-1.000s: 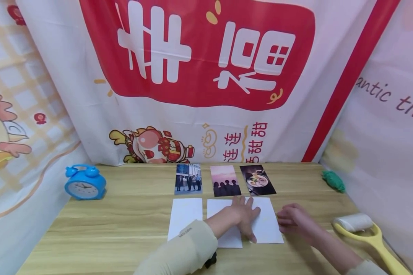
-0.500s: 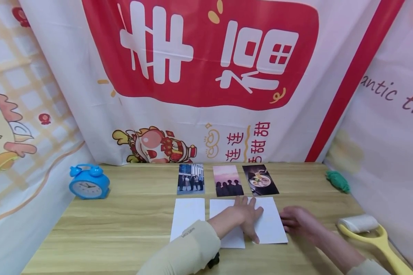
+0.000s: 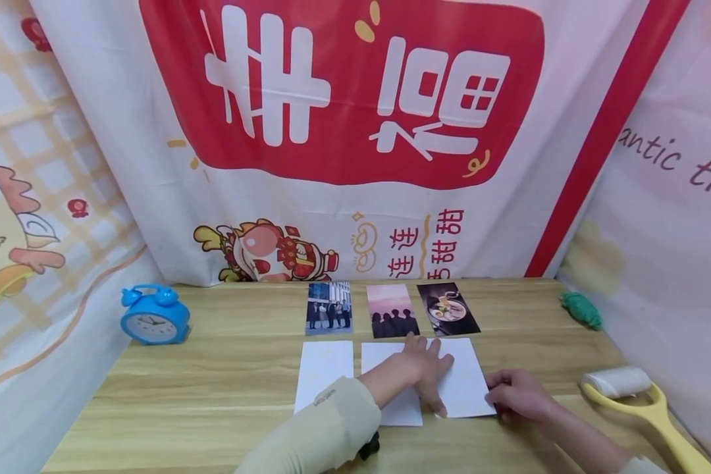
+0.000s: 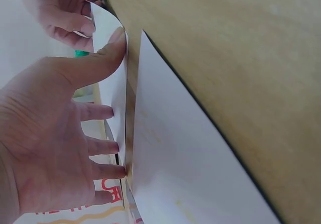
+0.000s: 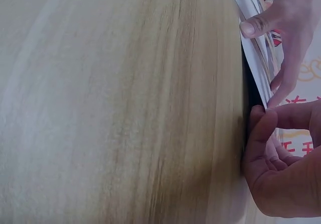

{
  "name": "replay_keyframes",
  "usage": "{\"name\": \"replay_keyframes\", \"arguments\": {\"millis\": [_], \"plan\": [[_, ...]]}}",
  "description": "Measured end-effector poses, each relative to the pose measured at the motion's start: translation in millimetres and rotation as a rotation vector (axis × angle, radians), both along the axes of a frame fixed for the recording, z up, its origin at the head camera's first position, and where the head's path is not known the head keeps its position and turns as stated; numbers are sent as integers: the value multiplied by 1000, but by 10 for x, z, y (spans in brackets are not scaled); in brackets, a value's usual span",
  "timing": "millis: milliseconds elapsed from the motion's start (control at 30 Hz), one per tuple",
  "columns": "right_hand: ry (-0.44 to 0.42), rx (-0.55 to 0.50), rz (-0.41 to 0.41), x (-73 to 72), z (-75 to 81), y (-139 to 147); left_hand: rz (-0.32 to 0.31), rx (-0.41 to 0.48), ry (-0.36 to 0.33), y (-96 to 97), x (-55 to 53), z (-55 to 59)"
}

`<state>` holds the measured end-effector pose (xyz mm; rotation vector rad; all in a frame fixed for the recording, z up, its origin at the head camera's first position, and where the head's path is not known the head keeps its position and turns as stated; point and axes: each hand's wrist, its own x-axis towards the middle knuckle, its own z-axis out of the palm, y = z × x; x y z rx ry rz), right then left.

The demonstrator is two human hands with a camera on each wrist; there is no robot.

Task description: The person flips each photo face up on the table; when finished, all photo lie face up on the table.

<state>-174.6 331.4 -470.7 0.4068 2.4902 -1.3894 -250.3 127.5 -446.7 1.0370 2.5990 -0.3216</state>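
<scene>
Three white cards lie in a row on the wooden table: a left card (image 3: 324, 365), a middle card (image 3: 399, 411) partly under my left forearm, and a right card (image 3: 468, 388). Fingers spread, my left hand (image 3: 423, 372) rests on the right card, its thumb near the lower left corner. My right hand (image 3: 521, 395) pinches that card's right edge between thumb and fingers. In the left wrist view the pinched end of the card (image 4: 103, 20) curves up off the table. The right wrist view also shows the right hand (image 5: 281, 169) holding the card's corner.
Behind the cards lie three photos: a group by a building (image 3: 330, 309), silhouettes (image 3: 392, 313) and a bowl of food (image 3: 448, 309). A blue alarm clock (image 3: 155, 316) stands left. At right are a yellow-handled lint roller (image 3: 646, 401) and a green bundle (image 3: 580, 311).
My right hand has gone from reaching at the right card's edge to pinching it, and that edge is raised. The left hand stays spread on the card.
</scene>
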Motion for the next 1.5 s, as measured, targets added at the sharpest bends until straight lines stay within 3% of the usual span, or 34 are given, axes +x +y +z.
{"name": "replay_keyframes", "arguments": {"millis": [233, 333, 400, 467, 567, 733, 800, 900, 1033, 1133, 1233, 1333, 1500], "plan": [[8, 34, -20, 26, 76, 45, -19, 37, 19, 49, 50, -7], [66, 20, 5, 50, 192, 91, -4, 144, -14, 72, 47, 0], [115, 36, 17, 68, 304, 116, 37, 267, -64, 101, 20, -2], [164, 91, 24, 84, 440, 134, 97, 436, -162, 133, -14, 18], [256, 265, 52, 110, 608, 136, 221, 725, -376, 158, -52, 61], [456, 558, 140, 175, 728, 29, 551, 1148, -824, 194, -35, 109], [502, 619, 168, 195, 740, -53, 680, 1283, -953, 220, -28, 90], [514, 655, 198, 221, 740, -175, 786, 1434, -1036, 247, -25, 51], [472, 617, 204, 235, 732, -278, 841, 1528, -1002, 255, -23, 22], [444, 580, 210, 234, 720, -322, 854, 1582, -978, 244, -11, 34], [429, 539, 235, 234, 704, -359, 847, 1607, -905, 239, 20, 76], [416, 501, 260, 236, 669, -400, 830, 1570, -769, 240, 58, 124], [430, 527, 309, 248, 575, -484, 829, 1392, -493, 212, 79, 130]]}}
